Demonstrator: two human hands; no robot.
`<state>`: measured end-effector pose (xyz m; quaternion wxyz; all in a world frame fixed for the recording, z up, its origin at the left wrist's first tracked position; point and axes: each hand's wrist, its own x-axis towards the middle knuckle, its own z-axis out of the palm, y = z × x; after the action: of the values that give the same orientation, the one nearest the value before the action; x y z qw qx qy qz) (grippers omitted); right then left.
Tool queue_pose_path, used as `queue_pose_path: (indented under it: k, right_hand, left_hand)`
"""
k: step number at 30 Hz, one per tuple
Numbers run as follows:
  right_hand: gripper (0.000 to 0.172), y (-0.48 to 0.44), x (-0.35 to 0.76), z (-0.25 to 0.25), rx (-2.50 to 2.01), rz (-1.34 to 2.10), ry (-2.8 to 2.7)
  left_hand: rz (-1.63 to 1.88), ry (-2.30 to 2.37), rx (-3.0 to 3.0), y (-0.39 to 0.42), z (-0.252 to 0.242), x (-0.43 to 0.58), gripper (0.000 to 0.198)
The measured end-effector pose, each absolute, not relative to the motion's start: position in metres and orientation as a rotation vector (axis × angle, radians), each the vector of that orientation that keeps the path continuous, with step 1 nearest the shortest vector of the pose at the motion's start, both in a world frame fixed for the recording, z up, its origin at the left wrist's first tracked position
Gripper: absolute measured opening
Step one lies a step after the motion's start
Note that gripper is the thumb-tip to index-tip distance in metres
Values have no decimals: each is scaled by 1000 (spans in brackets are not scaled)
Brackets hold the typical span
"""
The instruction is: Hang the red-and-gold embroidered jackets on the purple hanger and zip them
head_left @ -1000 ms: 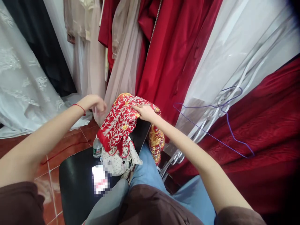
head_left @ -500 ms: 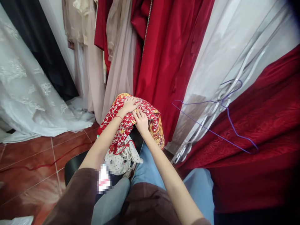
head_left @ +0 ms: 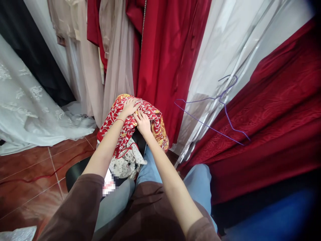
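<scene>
A red garment with white scroll embroidery and gold trim (head_left: 109, 125) lies bunched in front of me, over a pile of cloth. My left hand (head_left: 129, 107) rests palm down on its upper part, fingers stretched out and slightly apart. Just below and to the right, my right hand (head_left: 143, 124) also lies on the red fabric with its fingers extended. The fingertips of the two hands are close together. Under the red garment shows a white cloth with dark dots (head_left: 125, 164), with a thin red cord over it. Whatever supports the pile is mostly hidden.
Beige (head_left: 117, 60), red (head_left: 160, 60) and white (head_left: 200, 77) garments hang ahead. A purple wire hanger (head_left: 208, 125) hangs at the right beside a dark red patterned cloth (head_left: 271, 117). At left, a white lace gown (head_left: 37, 110) spreads over the tiled floor (head_left: 22, 180), where a red cord trails.
The camera view has shifted, so the surroundings appear further left and a little higher; some blue shows at the lower right. Both hands stay on the red garment.
</scene>
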<state>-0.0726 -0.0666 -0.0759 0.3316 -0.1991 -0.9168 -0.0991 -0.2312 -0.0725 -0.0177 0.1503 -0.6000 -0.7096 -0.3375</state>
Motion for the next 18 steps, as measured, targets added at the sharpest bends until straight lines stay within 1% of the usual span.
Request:
queue_pose_path:
  k: [5, 8, 10, 12, 15, 17, 18]
  right_hand:
    - [55, -68, -69, -75, -516, -261, -2423]
    - [48, -73, -73, -65, -550, -387, -2435]
    - [42, -78, -79, -48, -567, -487, -2473]
    - [39, -82, -86, -23, -567, -527, -2534]
    - [34, -81, -90, 15, -642, -429, -2566]
    - [34, -75, -87, 29, -779, -338, -2499]
    - [36, -72, -85, 30, -821, -317, -2462]
  left_hand:
    - [-967, -2073, -1679, -74, -22, -225, 54]
    - [-962, -2088, -1678, -73, -17, -228, 57]
    - [-931, -2091, -1779, -72, -2, -234, 57]
    - [-891, -2131, -1944, -73, 23, -240, 50]
    - [-910, -2314, -1980, -84, 63, -228, 32]
    - [-1044, -2307, -1884, -96, 76, -197, 29]
    - [-1176, -2150, -1922, -102, 77, -176, 26]
